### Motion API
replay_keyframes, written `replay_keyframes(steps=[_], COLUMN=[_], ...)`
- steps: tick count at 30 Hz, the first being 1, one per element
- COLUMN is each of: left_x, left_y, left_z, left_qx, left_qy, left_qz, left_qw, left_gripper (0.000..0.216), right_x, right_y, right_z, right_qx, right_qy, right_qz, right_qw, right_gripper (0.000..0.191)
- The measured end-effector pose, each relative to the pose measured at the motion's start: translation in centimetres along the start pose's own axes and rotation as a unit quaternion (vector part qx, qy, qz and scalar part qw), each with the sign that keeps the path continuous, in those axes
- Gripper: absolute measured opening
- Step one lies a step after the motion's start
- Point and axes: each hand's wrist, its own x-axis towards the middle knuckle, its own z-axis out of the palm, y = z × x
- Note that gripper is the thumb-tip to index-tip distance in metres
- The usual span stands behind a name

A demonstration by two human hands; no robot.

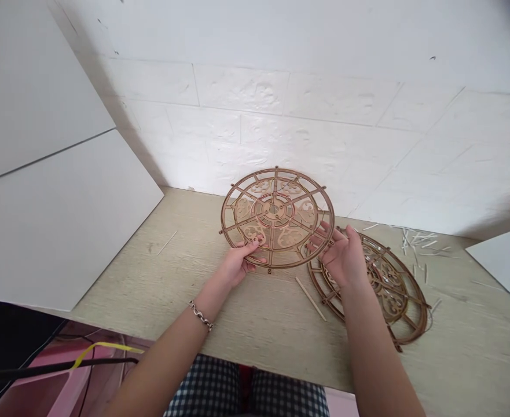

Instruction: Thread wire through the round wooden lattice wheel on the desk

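Note:
A round brown openwork frame (271,238) with scrolled panels, spokes and a central ring is tilted up above the table in front of me. Thin wires run around its rings. My left hand (237,263) grips its lower left rim, thumb on the near face and fingers behind. At its right rim is my right hand (344,258), palm turned up with the fingers spread; some fingertips pass behind the rim. Beneath that hand and forearm lies a stack of similar round frames (404,289), partly covered by my arm.
The pale wooden table (255,324) meets a white brick-patterned wall (255,121). A thin stick (310,299) lies by the stack, and several white offcuts (424,238) are scattered at the right rear. White panels (55,220) stand at left. Below the left edge is a pink bin (59,376).

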Motion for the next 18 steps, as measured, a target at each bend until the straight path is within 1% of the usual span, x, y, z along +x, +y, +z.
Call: replay_keyframes(steps=[2,4,7,10,12,14,16,18], left_x=[0.0,0.0,-0.2,-0.3,-0.4,-0.3,-0.2,-0.1], left_y=[0.1,0.2,0.4,0.7,0.8,1.0,1.1,1.2], left_z=[-0.2,-0.3,-0.5,-0.6,-0.6,-0.6,-0.6,-0.6], left_qx=[0.016,0.035,0.058,0.074,0.069,0.045,0.014,-0.014], left_qy=[-0.012,-0.020,-0.031,-0.037,-0.026,-0.009,0.008,0.008], left_qz=[-0.006,-0.011,-0.023,-0.024,-0.005,0.024,0.053,0.071], left_qw=[1.000,0.999,0.998,0.996,0.997,0.999,0.998,0.997], left_gripper=[0.015,0.015,0.020,0.023,0.024,0.029,0.040,0.056], right_x=[-0.2,-0.4,-0.3,0.0,0.1,0.0,-0.3,-0.6], right_y=[-0.4,-0.6,-0.8,-0.7,-0.4,0.0,0.4,0.7], right_z=[-0.2,-0.5,-1.2,-1.5,-1.4,-1.0,-0.3,0.3], right_qx=[-0.006,-0.018,-0.024,-0.031,-0.032,-0.025,-0.018,-0.007], right_qy=[-0.023,-0.028,-0.003,0.014,0.009,0.005,0.005,0.003], right_qz=[0.017,0.022,0.018,0.041,0.061,0.063,0.055,0.043], right_qw=[1.000,0.999,1.000,0.999,0.998,0.998,0.998,0.999], right_gripper=[0.044,0.039,0.028,0.020,0.018,0.018,0.019,0.021])
